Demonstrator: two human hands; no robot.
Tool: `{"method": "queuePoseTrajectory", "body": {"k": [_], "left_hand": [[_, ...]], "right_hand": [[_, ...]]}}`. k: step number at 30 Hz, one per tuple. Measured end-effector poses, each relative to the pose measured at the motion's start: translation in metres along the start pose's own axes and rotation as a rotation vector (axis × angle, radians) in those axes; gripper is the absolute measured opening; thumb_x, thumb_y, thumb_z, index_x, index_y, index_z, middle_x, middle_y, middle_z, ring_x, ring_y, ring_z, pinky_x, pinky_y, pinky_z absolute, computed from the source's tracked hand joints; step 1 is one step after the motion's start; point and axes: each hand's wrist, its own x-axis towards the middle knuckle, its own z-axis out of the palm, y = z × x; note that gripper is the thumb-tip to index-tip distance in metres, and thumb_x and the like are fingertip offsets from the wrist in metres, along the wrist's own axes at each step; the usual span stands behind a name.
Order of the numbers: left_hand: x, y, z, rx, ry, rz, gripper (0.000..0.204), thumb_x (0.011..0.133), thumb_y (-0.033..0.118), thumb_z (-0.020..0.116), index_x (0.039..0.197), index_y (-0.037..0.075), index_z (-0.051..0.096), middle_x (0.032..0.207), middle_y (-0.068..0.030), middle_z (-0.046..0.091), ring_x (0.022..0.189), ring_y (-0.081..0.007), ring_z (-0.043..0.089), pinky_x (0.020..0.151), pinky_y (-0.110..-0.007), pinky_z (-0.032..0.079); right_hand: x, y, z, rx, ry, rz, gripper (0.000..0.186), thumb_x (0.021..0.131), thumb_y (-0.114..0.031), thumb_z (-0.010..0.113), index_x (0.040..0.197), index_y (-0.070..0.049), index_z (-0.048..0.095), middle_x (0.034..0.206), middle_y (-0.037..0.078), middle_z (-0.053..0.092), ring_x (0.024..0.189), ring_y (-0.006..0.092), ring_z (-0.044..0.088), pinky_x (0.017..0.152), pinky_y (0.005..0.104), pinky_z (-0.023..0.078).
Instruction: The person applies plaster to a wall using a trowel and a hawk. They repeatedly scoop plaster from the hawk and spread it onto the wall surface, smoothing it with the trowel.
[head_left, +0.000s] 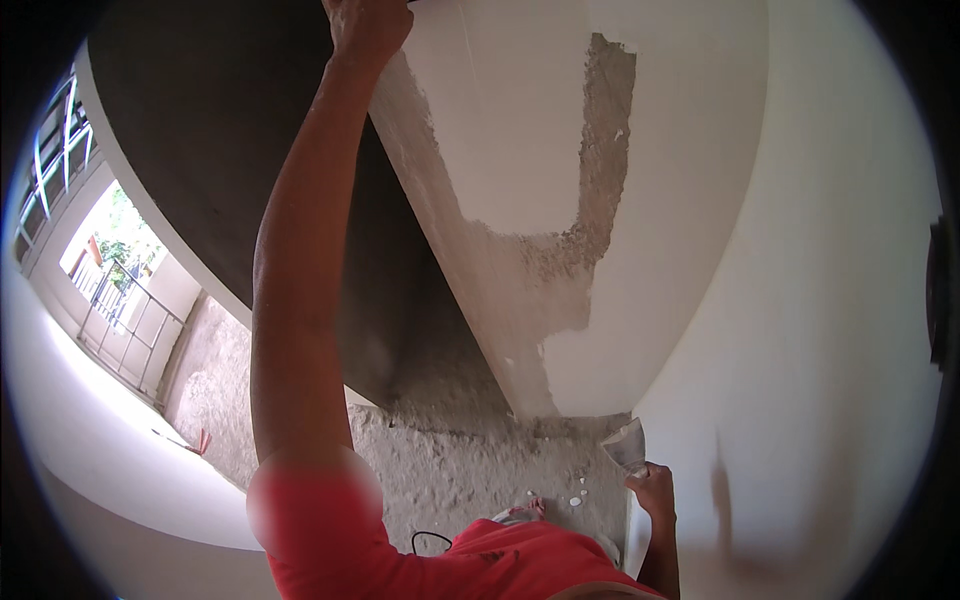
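My left hand [369,28] is raised at the top edge of the picture, beside the upper part of a white surface [520,120]. Its fingers look curled, with a dark sliver of something next to them; the picture cuts off the rest. Low on the right, my right hand [654,490] is closed around the handle of a putty knife [625,448], its wide, pale-smeared blade pointing up. A rough grey-brown patch [607,150] runs over the white surface in a U shape and continues down along its left edge. The blade is nearest the lower end of this surface.
A dark panel [230,130] adjoins the white surface on the left. A plain white wall [820,330] stands close on the right. Below lies a rough grey floor [430,465] with small white crumbs [575,501]. Far left, a metal railing [130,310] stands by a bright opening.
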Motion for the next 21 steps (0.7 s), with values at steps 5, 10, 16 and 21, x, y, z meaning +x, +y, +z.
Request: {"method": "queuePoseTrajectory", "body": {"k": [5,10,16,21], "left_hand": [[-0.006,0.010,0.001,0.043,-0.026,-0.012,0.071,0.078,-0.010,0.050,0.144,0.015,0.042,0.144,-0.0108,0.048,0.134,-0.0341,0.041,0.113,-0.058,0.023],[-0.032,0.010,0.015,0.025,-0.034,0.017,0.076,0.077,-0.008,0.054,0.146,0.020,0.039,0.145,-0.0070,0.047,0.135,-0.0340,0.039,0.111,-0.061,0.023],[-0.142,0.047,0.050,0.038,-0.055,0.045,0.082,0.074,-0.006,0.061,0.147,0.025,0.038,0.148,-0.0005,0.044,0.136,-0.0369,0.036,0.106,-0.067,0.025],[-0.265,0.083,0.062,-0.084,-0.263,0.016,0.070,0.080,-0.003,0.056,0.143,0.024,0.046,0.146,-0.0007,0.046,0.137,-0.0400,0.034,0.108,-0.070,0.018]], "right_hand": [[-0.001,0.007,-0.002,-0.039,0.002,-0.035,0.036,0.063,-0.024,0.070,0.083,0.005,0.068,0.071,0.024,0.065,0.065,0.0373,0.063,0.065,0.0424,0.050],[-0.001,-0.002,-0.006,0.008,0.007,-0.026,0.034,0.064,-0.023,0.070,0.084,0.005,0.068,0.072,0.023,0.066,0.065,0.0349,0.064,0.065,0.0411,0.051],[-0.002,-0.002,-0.009,0.021,0.005,-0.008,0.033,0.065,-0.023,0.070,0.084,0.004,0.069,0.071,0.022,0.066,0.064,0.0332,0.065,0.064,0.0405,0.050],[-0.004,0.002,-0.010,-0.018,0.006,-0.046,0.032,0.066,-0.023,0.069,0.084,0.003,0.069,0.071,0.022,0.066,0.063,0.0331,0.065,0.064,0.0404,0.050]]}}
